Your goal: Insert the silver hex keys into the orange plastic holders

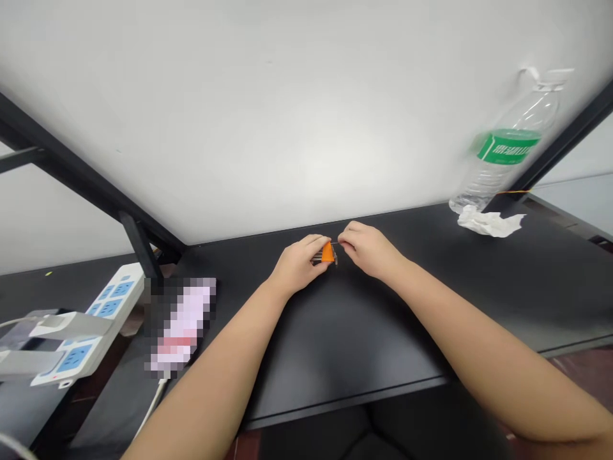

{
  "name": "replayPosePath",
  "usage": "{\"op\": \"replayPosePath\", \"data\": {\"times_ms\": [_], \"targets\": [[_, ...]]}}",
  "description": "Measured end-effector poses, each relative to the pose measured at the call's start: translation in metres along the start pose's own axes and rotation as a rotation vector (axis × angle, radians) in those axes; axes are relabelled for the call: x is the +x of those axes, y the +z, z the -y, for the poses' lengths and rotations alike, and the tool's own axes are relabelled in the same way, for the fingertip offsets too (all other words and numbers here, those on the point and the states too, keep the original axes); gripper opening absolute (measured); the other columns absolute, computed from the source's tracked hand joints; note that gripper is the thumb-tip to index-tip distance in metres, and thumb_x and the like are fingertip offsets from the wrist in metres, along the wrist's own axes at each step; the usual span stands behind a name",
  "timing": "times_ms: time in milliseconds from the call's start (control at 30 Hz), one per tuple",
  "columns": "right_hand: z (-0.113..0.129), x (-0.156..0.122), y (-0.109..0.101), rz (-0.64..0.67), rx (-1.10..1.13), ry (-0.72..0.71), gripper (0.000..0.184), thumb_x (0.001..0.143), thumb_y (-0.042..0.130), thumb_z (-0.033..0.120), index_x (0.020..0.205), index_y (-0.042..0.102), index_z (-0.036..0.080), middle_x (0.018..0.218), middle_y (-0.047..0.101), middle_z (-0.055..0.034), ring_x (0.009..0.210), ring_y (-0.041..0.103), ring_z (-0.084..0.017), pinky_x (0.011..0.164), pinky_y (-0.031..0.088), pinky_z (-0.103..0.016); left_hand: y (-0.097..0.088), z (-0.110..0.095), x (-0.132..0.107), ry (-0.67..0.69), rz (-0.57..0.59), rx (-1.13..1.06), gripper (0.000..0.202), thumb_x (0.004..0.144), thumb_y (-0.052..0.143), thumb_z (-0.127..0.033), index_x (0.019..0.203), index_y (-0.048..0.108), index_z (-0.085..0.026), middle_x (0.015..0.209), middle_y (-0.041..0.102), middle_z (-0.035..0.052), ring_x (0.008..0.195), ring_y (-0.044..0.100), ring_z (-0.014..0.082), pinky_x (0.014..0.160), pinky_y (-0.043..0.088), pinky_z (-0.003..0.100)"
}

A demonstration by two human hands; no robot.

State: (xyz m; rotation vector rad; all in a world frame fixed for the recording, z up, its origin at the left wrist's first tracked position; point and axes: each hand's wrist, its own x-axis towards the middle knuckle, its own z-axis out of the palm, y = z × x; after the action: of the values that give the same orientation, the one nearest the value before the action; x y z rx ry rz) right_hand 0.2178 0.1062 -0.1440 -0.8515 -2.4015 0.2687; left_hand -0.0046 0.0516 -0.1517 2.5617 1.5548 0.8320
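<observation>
Near the back of the black table, my left hand (304, 263) is closed around a small orange holder (327, 252). Thin metal rods run through the holder and stick out on both sides, like a set of hex keys; their exact shape is too small to make out. Just to the right, my right hand (366, 248) pinches the end of a thin metal rod (334, 243). That rod reaches across the small gap to the orange holder. My fingers hide part of both.
A clear plastic bottle (508, 147) with a green label stands at the back right beside crumpled white tissue (491, 222). At left are a blurred-out phone (184, 322) with a cable and a white power strip (117, 300) with plugs. A white wall (306, 128) rises behind the table (335, 345).
</observation>
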Motion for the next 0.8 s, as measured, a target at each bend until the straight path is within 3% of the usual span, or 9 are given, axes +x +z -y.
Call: {"op": "replayPosePath", "data": {"times_ms": [200,367,500,633,700,800], "targets": [[0.016,0.001,0.002,-0.036,0.178,-0.011,0.015,0.096,0.048,0.013,0.094,0.062,0.017,0.099,0.059,-0.0061,0.083,0.055,-0.015,0.08,0.046,-0.028,-0.001,-0.007,0.001,-0.024,0.053,-0.003,0.046,0.089,0.065,-0.028,0.135,0.06,-0.029,0.135,0.063,0.0014,0.111,0.066,0.018,0.085,0.056,0.026],[0.025,0.001,0.004,0.032,0.242,-0.047,0.013,0.086,0.049,0.01,0.095,0.052,0.018,0.098,0.054,-0.0057,0.08,0.05,-0.015,0.075,0.043,-0.028,-0.002,-0.01,0.002,-0.036,0.087,-0.041,0.049,0.089,0.063,-0.026,0.137,0.059,-0.03,0.138,0.062,0.0015,0.113,0.066,0.0182,0.09,0.055,0.027],[0.021,0.002,-0.003,-0.005,0.261,-0.047,0.015,0.084,0.049,0.011,0.097,0.051,0.018,0.096,0.055,-0.005,0.078,0.05,-0.015,0.072,0.041,-0.027,-0.004,-0.01,0.002,-0.06,0.119,-0.021,0.05,0.088,0.064,-0.03,0.139,0.059,-0.03,0.139,0.06,0.0023,0.112,0.066,0.0193,0.09,0.055,0.029],[-0.004,0.003,-0.016,-0.019,0.053,0.18,0.011,0.083,0.054,0.014,0.093,0.056,0.018,0.093,0.059,-0.0049,0.079,0.052,-0.016,0.073,0.039,-0.028,-0.004,-0.002,0.0,-0.122,0.128,0.014,0.049,0.088,0.067,-0.033,0.136,0.06,-0.03,0.137,0.061,0.0014,0.111,0.065,0.0188,0.092,0.054,0.029],[-0.022,0.003,-0.02,0.084,-0.056,0.324,0.005,0.085,0.055,0.018,0.089,0.059,0.018,0.097,0.061,-0.0064,0.082,0.054,-0.017,0.071,0.038,-0.029,-0.003,0.005,-0.001,-0.176,0.129,0.015,0.047,0.088,0.067,-0.034,0.134,0.06,-0.031,0.13,0.063,0.0015,0.106,0.066,0.0179,0.091,0.053,0.029],[-0.042,0.001,-0.02,0.211,-0.158,0.457,0.015,0.089,0.058,0.026,0.098,0.066,0.017,0.11,0.062,-0.0106,0.087,0.058,-0.02,0.069,0.038,-0.03,-0.002,0.015,0.0,-0.24,0.151,0.008,0.045,0.089,0.068,-0.041,0.133,0.061,-0.031,0.117,0.065,0.0028,0.099,0.065,0.0179,0.089,0.052,0.03]]}}
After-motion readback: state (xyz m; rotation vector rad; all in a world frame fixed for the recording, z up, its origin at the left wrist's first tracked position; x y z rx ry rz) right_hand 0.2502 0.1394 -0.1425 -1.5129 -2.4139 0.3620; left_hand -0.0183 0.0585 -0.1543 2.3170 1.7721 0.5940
